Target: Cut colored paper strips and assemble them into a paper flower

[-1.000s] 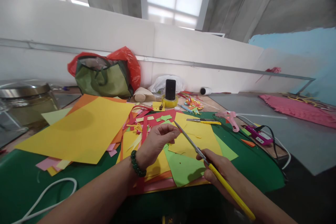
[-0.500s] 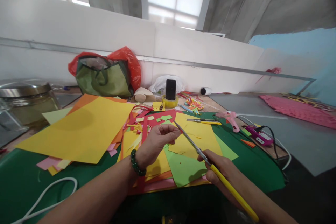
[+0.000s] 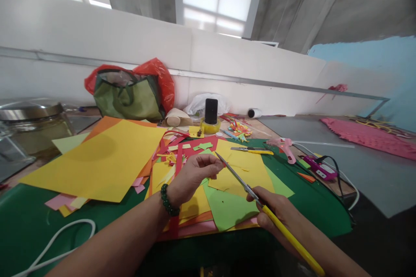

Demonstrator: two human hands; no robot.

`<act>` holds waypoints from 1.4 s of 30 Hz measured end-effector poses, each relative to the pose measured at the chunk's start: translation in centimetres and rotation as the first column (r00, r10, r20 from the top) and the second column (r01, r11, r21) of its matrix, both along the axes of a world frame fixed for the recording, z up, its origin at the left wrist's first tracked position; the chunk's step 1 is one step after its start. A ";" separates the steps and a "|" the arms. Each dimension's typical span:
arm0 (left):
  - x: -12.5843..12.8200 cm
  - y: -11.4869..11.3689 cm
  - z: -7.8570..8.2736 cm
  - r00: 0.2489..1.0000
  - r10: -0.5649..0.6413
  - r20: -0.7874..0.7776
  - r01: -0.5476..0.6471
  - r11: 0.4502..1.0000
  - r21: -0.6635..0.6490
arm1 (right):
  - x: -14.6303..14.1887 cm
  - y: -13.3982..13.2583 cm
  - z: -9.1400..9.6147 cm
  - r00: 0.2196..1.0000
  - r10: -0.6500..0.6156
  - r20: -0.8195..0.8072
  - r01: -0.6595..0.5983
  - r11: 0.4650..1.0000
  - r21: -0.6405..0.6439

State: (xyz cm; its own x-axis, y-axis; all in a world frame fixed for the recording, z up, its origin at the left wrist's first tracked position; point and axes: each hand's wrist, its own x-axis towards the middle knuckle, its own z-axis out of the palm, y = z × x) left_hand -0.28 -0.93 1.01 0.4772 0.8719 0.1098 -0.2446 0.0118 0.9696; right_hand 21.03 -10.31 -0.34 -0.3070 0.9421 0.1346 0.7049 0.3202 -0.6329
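My left hand (image 3: pixel 199 175), with a green bead bracelet on the wrist, is closed in a pinch above the coloured paper. What lies between its thumb and forefinger is too small to make out; a tiny reddish bit shows at the fingertips. In my right hand (image 3: pixel 276 210) are scissors with long yellow handles (image 3: pixel 290 238), seen edge-on. Their pointed blades (image 3: pixel 232 172) reach up and left, the tip close to my left fingertips. Beneath both hands lie a yellow sheet (image 3: pixel 256 169), a light green sheet (image 3: pixel 227 207) and small paper scraps (image 3: pixel 170 158).
A large yellow sheet (image 3: pixel 107 164) covers the left side. A yellow utility knife (image 3: pixel 253 150), pink glue gun (image 3: pixel 284 146) and purple power strip (image 3: pixel 321 169) lie right. Behind stand a phone (image 3: pixel 211 111), tape roll (image 3: pixel 211 127), paper flower (image 3: pixel 239 129) and green bag (image 3: pixel 128 97).
The scissors and my right hand have shifted very slightly right and down. My left hand keeps its pinch in nearly the same place.
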 end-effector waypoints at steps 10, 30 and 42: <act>-0.3 0.5 -0.4 1.000 -0.018 0.017 0.018 0.999 -0.039 | 0.7 -0.1 0.3 0.999 0.022 -0.028 -0.024 0.999 -0.047; -0.8 0.8 -0.4 0.989 -0.128 -0.074 0.128 0.992 0.005 | 0.9 -0.2 0.7 0.997 0.056 -0.052 -0.062 0.990 -0.127; -1.0 1.0 0.0 0.989 -0.101 -0.106 0.104 0.994 0.024 | 1.0 -0.1 0.8 0.997 0.070 -0.021 -0.071 0.991 -0.109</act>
